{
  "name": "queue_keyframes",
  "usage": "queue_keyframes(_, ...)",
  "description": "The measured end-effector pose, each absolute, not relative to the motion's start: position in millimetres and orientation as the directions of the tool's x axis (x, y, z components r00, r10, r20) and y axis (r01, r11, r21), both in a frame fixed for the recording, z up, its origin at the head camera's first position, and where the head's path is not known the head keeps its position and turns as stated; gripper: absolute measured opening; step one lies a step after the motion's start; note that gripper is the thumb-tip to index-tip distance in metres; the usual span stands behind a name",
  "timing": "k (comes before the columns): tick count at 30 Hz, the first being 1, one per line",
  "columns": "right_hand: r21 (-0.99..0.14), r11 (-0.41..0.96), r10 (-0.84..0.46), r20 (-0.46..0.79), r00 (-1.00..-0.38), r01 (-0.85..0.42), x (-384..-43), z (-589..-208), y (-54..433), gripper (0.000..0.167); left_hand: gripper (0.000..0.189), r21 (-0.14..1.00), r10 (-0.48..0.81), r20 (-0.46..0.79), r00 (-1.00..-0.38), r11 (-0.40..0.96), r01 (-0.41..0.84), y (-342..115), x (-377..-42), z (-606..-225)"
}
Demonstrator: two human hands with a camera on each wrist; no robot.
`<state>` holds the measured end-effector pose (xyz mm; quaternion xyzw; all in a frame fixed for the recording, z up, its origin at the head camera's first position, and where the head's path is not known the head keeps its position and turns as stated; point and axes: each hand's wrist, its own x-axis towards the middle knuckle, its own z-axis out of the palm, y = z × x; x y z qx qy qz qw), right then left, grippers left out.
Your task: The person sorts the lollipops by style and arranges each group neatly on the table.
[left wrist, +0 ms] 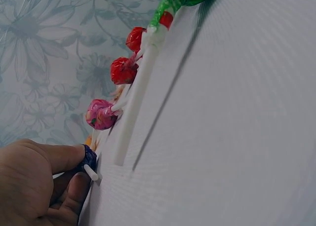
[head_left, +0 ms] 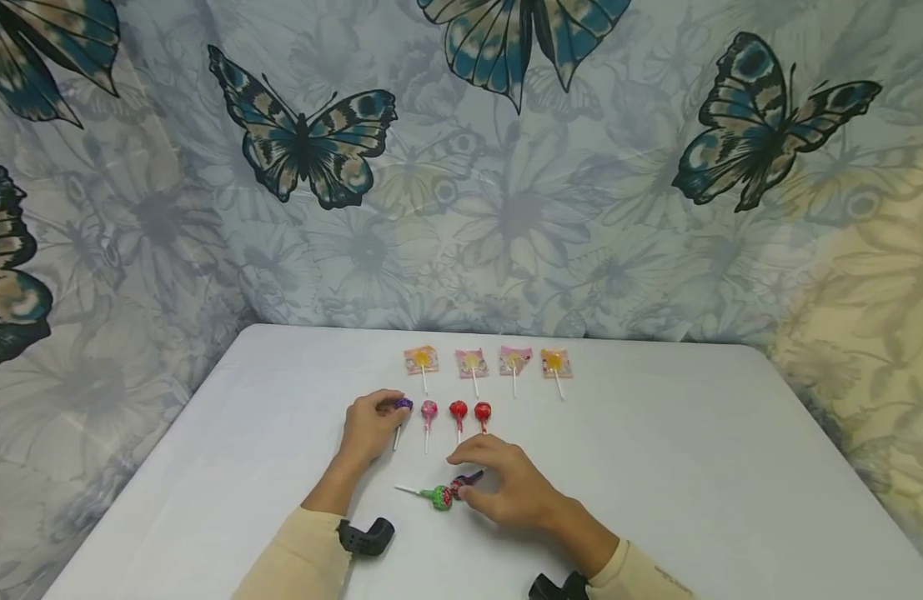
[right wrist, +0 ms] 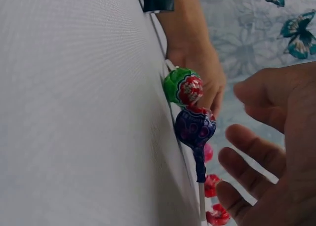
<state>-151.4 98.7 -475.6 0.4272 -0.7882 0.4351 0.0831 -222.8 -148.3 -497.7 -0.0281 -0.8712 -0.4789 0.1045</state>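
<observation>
My left hand [head_left: 368,427] pinches a purple-wrapped lollipop [left wrist: 89,156] at its head, at the left end of the row; its white stick points towards me. Beside it lie a pink lollipop [head_left: 428,409] and two red lollipops, the left one [head_left: 458,409] and the right one [head_left: 483,411]. Nearer to me, a green lollipop [head_left: 441,498] and a dark purple lollipop [right wrist: 195,127] lie head to head, sticks pointing opposite ways. My right hand [head_left: 517,487] hovers just beside this pair, thumb and fingers spread, and the right wrist view shows a gap between them and the candies.
A farther row holds several lollipops in clear wrappers, with yellow-orange heads, among them the leftmost [head_left: 421,360] and the rightmost [head_left: 556,363]. All lie on a white table [head_left: 679,467]. Butterfly-patterned cloth [head_left: 506,250] stands behind and at the sides.
</observation>
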Motion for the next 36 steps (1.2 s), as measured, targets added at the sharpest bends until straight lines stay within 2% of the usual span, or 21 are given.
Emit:
queue_keyframes(3, -0.628, 0.31, -0.621, 0.435, -0.652, -0.714, -150.9, -479.0, 97.9, 0.032, 0.023, 0.828, -0.056, 0.216, -0.975, 0.54, 0.152, -149.3, -223.0, -498.1)
queue_keyframes(7, -0.62, 0.34, -0.635, 0.403, -0.659, -0.707, -151.7, -481.5, 98.2, 0.031, 0.024, 0.834, -0.056, 0.214, -0.975, 0.53, 0.153, -149.6, -223.2, -498.0)
queue_keyframes(18, -0.524, 0.395, -0.673, 0.394, -0.626, -0.754, -152.0, -483.1, 98.8, 0.026, 0.024, 0.834, -0.054, 0.206, -0.977, 0.532, 0.147, -148.6, -223.5, -496.7)
queue_keyframes(28, -0.606, 0.406, -0.658, 0.326, -0.679, -0.684, -150.7, -479.9, 98.9, 0.023, 0.024, 0.838, -0.06, 0.199, -0.978, 0.529, 0.138, -148.3, -223.9, -496.0)
queue_keyframes(36, -0.611, 0.454, -0.642, 0.28, -0.714, -0.648, -148.6, -478.9, 98.5, 0.013, 0.023, 0.835, -0.06, 0.179, -0.982, 0.537, 0.119, -149.3, -221.2, -495.6)
